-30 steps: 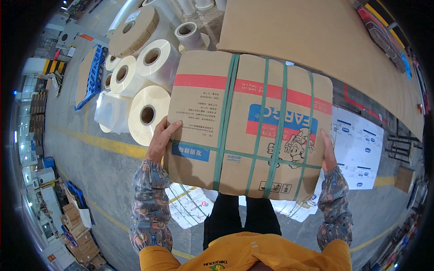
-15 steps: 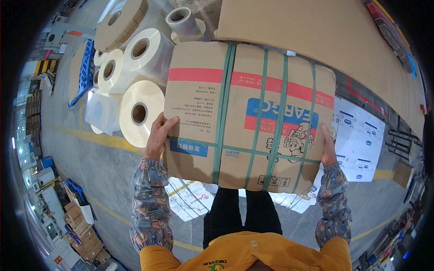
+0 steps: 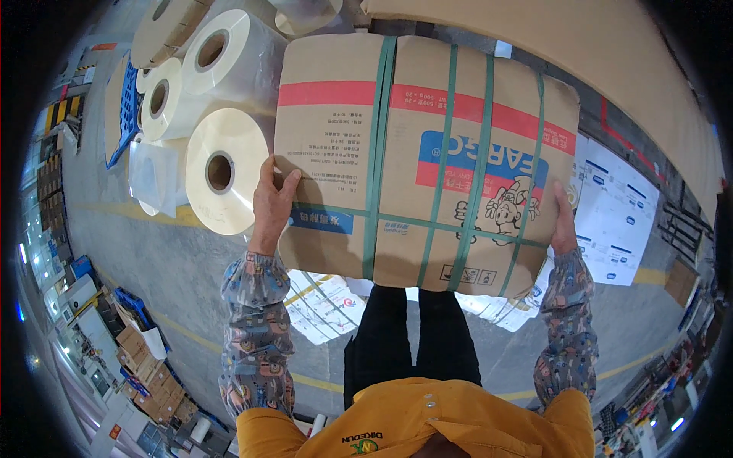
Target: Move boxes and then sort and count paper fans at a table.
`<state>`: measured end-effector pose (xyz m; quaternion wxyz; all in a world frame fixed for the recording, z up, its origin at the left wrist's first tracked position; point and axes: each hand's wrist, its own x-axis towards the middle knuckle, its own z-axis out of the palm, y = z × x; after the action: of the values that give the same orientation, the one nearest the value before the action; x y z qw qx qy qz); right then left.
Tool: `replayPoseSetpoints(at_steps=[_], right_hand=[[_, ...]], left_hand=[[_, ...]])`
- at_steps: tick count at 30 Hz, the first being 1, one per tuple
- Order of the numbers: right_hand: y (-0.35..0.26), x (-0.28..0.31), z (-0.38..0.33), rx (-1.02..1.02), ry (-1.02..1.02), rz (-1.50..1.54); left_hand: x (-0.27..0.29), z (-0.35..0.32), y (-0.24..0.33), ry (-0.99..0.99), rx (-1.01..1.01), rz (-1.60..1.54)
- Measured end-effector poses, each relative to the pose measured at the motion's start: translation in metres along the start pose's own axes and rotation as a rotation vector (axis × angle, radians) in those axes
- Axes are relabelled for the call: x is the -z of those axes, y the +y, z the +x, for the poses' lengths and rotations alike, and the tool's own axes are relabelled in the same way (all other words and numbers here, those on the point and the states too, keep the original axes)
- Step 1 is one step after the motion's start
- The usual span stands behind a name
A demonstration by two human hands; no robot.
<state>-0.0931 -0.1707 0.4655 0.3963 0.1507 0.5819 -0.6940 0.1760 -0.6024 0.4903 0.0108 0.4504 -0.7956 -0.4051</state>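
A bulging brown cardboard bundle (image 3: pixel 336 153) with red bands, a blue panel and a cartoon figure is held up in front of my legs. Green straps (image 3: pixel 376 153) run round it both ways. My left hand (image 3: pixel 273 202) grips its left edge, thumb on the front face and the other fingers mostly hidden. At the opposite edge my right hand (image 3: pixel 563 221) is pressed against the side, its fingertips partly out of sight. Left of the bundle, close to my left hand, stands a large roll of clear film (image 3: pixel 248 164) with a cardboard core.
More film rolls (image 3: pixel 214 57) are piled at the far left, beside a blue plastic crate (image 3: pixel 126 114). A large brown cardboard surface (image 3: pixel 534 27) spans the far side. White printed sheets (image 3: pixel 615 214) lie at the right, and a strapped white stack (image 3: pixel 324 305) sits below the bundle.
The bundle and both hands sit higher in the picture, farther from my body. The film rolls have shifted up and left in view. Both hands keep their hold.
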Motion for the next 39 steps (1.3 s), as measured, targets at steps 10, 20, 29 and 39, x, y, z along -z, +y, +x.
replayPoseSetpoints(at_steps=[10, 20, 29, 39], right_hand=[[0.012, 0.006, 0.001, 0.05, 0.133, -0.037], [0.005, -0.004, -0.005, 0.021, 0.03, -0.007], [-0.019, 0.004, -0.004, 0.016, -0.008, 0.054], [-0.028, 0.006, -0.004, 0.013, 0.039, -0.031]], left_hand=[[-0.045, -0.015, -0.017, 0.428, -0.369, 0.386], [-0.05, -0.02, -0.009, 0.486, -0.403, 0.548], [-0.03, -0.072, -0.002, 0.62, -0.323, 0.264], [-0.05, -0.107, -0.055, 0.439, 0.497, -1.017]])
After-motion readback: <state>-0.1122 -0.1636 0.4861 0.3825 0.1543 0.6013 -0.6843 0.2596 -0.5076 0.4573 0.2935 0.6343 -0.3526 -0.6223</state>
